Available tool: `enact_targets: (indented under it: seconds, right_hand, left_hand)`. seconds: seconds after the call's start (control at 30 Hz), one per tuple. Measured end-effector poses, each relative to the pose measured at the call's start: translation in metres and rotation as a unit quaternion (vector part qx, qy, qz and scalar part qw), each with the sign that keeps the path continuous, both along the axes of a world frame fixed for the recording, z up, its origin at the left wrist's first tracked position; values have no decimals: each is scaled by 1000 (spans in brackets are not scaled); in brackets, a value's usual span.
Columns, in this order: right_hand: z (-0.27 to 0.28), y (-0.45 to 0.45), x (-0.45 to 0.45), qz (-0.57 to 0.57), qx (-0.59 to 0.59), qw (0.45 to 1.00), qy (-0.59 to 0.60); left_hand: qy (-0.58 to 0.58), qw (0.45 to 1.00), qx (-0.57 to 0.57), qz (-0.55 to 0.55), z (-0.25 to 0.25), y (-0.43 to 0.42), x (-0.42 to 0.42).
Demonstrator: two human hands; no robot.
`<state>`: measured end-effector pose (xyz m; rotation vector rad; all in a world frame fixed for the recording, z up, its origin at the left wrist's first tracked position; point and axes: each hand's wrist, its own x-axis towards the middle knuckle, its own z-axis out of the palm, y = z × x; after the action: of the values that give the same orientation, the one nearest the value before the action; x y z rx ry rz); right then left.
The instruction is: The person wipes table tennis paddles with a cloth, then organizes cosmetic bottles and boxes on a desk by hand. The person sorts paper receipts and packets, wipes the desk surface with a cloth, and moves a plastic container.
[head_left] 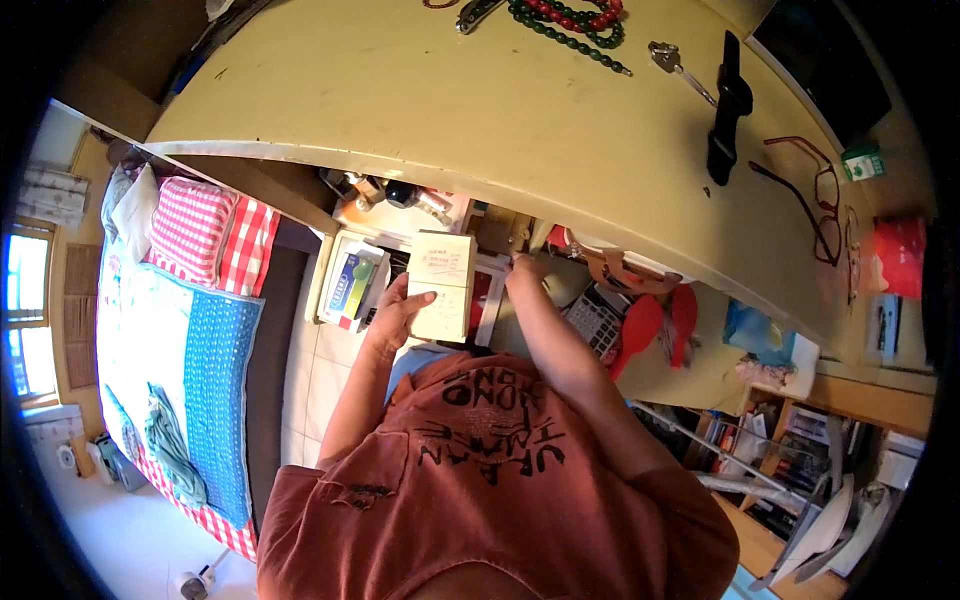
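Note:
My left hand [396, 312] is closed around a small open notepad [442, 285], thumb on its face; handwriting shows on the pale yellow pages. My right hand [524, 270] reaches beneath the front edge of the yellow tabletop [400, 80], close to a brown wooden-looking object [503, 230]. Its fingers are too small and partly hidden to show whether they hold anything. Left of the notepad, an open drawer [325, 280] holds a blue, white and green box [353, 284]. Small bottles [400, 193] stand behind it under the tabletop.
On the tabletop lie bead strings [575, 40], keys [680, 70], a black watch [730, 110] and eyeglasses [826, 205]. A calculator [596, 320] and red-handled brushes or similar red paddles [640, 325] lie lower right. A bed [215, 380] is at left, bookshelves [770, 450] at right.

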<state>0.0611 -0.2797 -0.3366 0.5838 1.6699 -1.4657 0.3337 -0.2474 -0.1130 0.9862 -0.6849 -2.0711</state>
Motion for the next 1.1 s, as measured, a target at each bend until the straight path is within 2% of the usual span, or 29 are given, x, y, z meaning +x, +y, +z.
enact_targets:
  seconds: [0.03,0.07,0.1,0.13,0.2,0.23,0.27,0.3,0.33,0.37,0.4,0.43,0.47,0.53,0.57,0.67,0.77,0.87,0.97,1.07,1.1]
  right_hand:
    - [-4,4,2,0,0,1000,-1]
    - [-8,10,4,106,28,988,112]
    - [-25,16,3,209,54,951,222]
    - [-42,23,1,307,78,890,328]
    - [-63,31,-5,478,120,703,512]
    - [-43,29,-10,478,118,703,513]
    - [-5,25,-16,305,32,923,233]
    - [33,22,-20,82,-57,991,-86]
    - [50,24,-22,81,-58,991,-86]
    - [62,28,-25,189,20,982,-8]
    - [76,33,-27,291,98,949,69]
    - [85,47,-26,288,35,953,85]
    - [94,58,-26,284,35,954,88]
    - [108,79,-28,355,-73,932,18]
    - [131,90,-29,390,-127,912,-8]
    - [142,129,-31,374,-182,909,-14]
    - [150,168,-35,394,-142,907,40]
    - [111,205,-50,417,-113,897,96]
    - [96,226,-52,375,-82,921,66]
    - [131,227,-50,402,-90,910,55]
    - [125,229,-53,404,-88,909,54]
  left_hand:
    - [-2,1000,22,-8,3,0,-2]
    - [-4,999,44,-15,5,-1,-3]
    - [3,999,44,-20,-1,-2,-3]
    - [2,999,44,-19,4,-3,-6]
    - [-18,999,44,-19,19,-6,-19]
    - [-14,999,42,-28,21,-9,-25]
    - [-13,999,16,-38,-6,-16,-29]
    - [-25,998,17,-51,-11,-23,-36]
    - [-36,997,17,-64,-13,-30,-46]
    - [-47,997,24,-59,-9,-36,-59]
    - [-72,996,26,-52,-18,-44,-71]
    - [-55,997,16,-54,-21,-52,-85]
    - [-38,998,5,-57,-24,-61,-99]
    - [-11,998,-27,-50,-40,-78,-127]
    - [-80,992,-88,-40,-60,-87,-142]
    - [-113,983,-137,-49,-105,-117,-169]
    - [-168,960,-218,-54,-139,-126,-184]
    - [-200,940,-273,-48,-151,-126,-191]
    - [-230,918,-320,-41,-156,-132,-195]
    - [-267,891,-364,-43,-162,-138,-200]
    - [-285,878,-383,-43,-162,-139,-201]
